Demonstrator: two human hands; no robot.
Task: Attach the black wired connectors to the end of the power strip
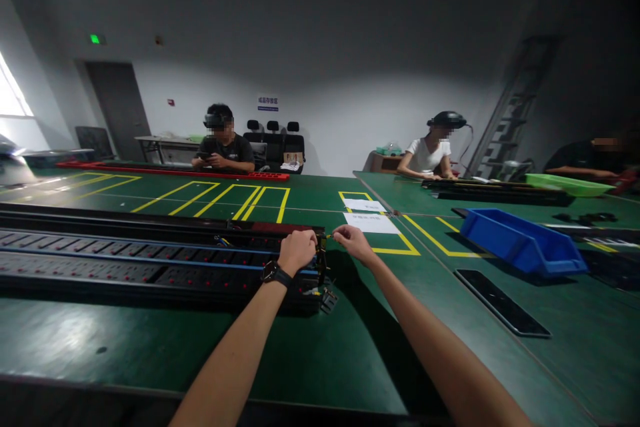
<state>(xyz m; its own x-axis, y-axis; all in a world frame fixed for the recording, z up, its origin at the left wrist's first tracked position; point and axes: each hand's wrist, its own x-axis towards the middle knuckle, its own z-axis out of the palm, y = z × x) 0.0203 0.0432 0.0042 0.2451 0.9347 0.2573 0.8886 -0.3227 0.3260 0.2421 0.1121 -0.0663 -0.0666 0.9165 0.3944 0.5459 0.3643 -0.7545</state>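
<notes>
Long black power strips (pixel 125 273) with rows of sockets and small red parts lie side by side, running in from the left. My left hand (pixel 299 250), a watch (pixel 271 271) on its wrist, is closed over their right-hand end; what its fingertips grip is hidden. Just right of that end, my right hand (pixel 354 243) pinches a thin yellow-green wire (pixel 329 236) that sticks out of the strip. A small grey-black end piece (pixel 329 301) hangs at the near corner, with short wires beside it. More loose wire ends (pixel 223 241) show on top of the strips.
On the green table (pixel 165 347) are white paper sheets (pixel 371 223), a blue bin (pixel 520 243) and a dark phone-like slab (pixel 503 303). A light-green tray (pixel 570 184) stands farther right. Co-workers (pixel 225 150) sit across the table, one at the right (pixel 429 157) by black strips.
</notes>
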